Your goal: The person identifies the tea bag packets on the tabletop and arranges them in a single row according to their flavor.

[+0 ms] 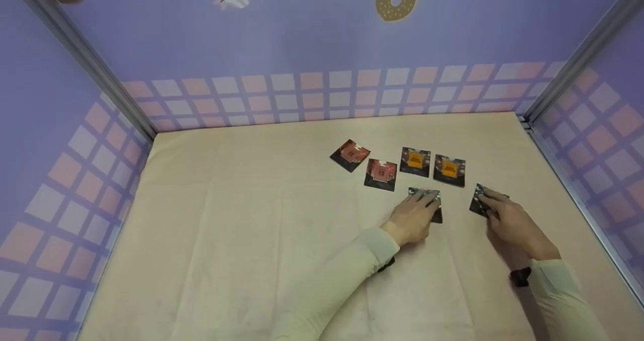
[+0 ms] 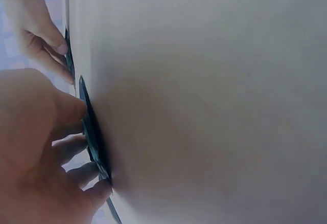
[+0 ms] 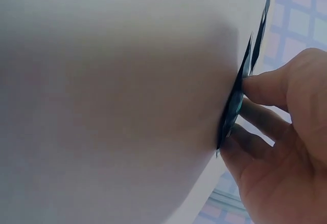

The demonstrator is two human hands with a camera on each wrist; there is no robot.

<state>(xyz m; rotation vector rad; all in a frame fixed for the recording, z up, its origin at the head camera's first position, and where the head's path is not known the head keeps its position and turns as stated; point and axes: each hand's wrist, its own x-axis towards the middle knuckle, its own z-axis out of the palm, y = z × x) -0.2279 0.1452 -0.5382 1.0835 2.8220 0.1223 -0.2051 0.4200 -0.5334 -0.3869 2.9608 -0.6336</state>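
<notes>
In the head view, my left hand (image 1: 411, 218) rests its fingertips on a dark square packet (image 1: 436, 215) lying on the cloth. My right hand (image 1: 515, 225) touches another dark packet (image 1: 477, 205) farther right, turned at an angle, its fingers covering much of the print. From the left wrist, the thumb and spread fingers (image 2: 76, 147) press on the face of the thin packet (image 2: 92, 132). The right wrist view has the thumb and fingers (image 3: 265, 88) likewise spread on their packet (image 3: 234, 106), seen nearly edge-on.
Beyond the hands lie two packets with red prints, a tilted one (image 1: 350, 155) and a straighter one (image 1: 381, 174). Two with orange-yellow centres, one left (image 1: 415, 162) and one right (image 1: 449, 170), lie beside them. Patterned walls (image 1: 322, 39) enclose the cloth-covered table (image 1: 226, 220).
</notes>
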